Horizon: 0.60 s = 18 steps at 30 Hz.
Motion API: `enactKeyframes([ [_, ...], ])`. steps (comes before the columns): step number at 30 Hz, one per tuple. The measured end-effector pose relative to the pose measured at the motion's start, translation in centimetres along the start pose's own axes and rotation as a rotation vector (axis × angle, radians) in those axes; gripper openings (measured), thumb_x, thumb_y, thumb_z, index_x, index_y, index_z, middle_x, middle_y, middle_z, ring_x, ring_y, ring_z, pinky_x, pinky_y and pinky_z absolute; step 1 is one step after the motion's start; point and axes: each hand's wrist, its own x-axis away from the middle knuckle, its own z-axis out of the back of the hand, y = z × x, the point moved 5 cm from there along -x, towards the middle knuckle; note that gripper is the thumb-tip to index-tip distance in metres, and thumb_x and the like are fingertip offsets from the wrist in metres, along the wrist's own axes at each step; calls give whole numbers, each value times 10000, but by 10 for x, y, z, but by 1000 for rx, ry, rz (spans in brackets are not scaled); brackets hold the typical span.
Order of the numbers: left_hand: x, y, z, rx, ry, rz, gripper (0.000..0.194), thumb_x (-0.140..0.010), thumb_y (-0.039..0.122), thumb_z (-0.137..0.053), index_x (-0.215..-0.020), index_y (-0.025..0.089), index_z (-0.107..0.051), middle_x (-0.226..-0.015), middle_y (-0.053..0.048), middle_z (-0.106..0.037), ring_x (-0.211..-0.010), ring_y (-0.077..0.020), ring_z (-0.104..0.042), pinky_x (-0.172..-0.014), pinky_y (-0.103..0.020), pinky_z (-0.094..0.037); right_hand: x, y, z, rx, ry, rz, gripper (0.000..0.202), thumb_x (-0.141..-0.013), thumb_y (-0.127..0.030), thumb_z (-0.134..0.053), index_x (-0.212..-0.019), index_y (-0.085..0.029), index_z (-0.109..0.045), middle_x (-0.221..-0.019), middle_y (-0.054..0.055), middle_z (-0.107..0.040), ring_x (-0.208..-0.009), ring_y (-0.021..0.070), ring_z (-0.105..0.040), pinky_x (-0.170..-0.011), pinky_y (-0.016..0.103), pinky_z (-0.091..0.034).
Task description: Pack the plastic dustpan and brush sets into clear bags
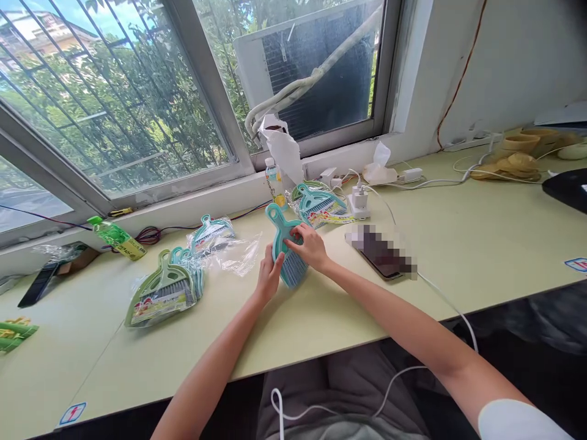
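The turquoise brush [283,232] is lying at a slant between the left hand [269,275] at its 7 o'clock and the right hand [312,246] at its 3 o'clock, its looped handle pointing toward 11 o'clock and its grey-blue bristles [294,269] facing 5 o'clock.

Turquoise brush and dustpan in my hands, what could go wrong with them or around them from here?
The turquoise brush and dustpan could slip if your left hand loosens while your right hand works at the front. Your right forearm passes close to the phone, so a sideways swing might knock it. The white cable hangs over the table's front edge, where your right arm could catch it.
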Motion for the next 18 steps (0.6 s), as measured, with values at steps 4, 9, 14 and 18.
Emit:
enactKeyframes([
  [4, -4, -1, -8, 182, -26, -29, 533, -877, 663, -468, -1101, 195, -590, -860, -36, -625, -814, -202, -578, -733, -316, -460, -12, 14, 1, -210, -46, -75, 250, -700, -406, -699, -694, -204, -552, -723, -24, -479, -664, 139, -448, -656, 279, -354],
  [9, -22, -43, 12, 434, 219, 239, 479, -908, 586, -453, -1103, 182, -620, -1062, -89, -673, -997, -239, -623, -906, -368, -489, -13, 10, 8, -657, -137, -213, 423, -696, -621, -618, -681, -213, -504, -678, -18, -449, -627, 131, -406, -592, 267, -350],
  [14, -40, -81, 72, 602, 434, 457, 387, -906, 443, -480, -1148, 181, -627, -1121, -101, -688, -1072, -246, -640, -926, -358, -515, -25, 15, 44, -694, 25, -297, 470, -733, -677, -589, -826, -217, -603, -650, -22, -470, -563, 109, -406, -502, 233, -321],
  [18, -42, -82, 73, 544, 170, 551, 346, -841, 417, -542, -1006, 151, -687, -877, -106, -716, -948, -273, -670, -825, -360, -542, -37, 32, 76, -349, 147, -302, 509, -763, -656, -600, -871, -165, -682, -721, 25, -615, -643, 130, -534, -558, 241, -386],
])
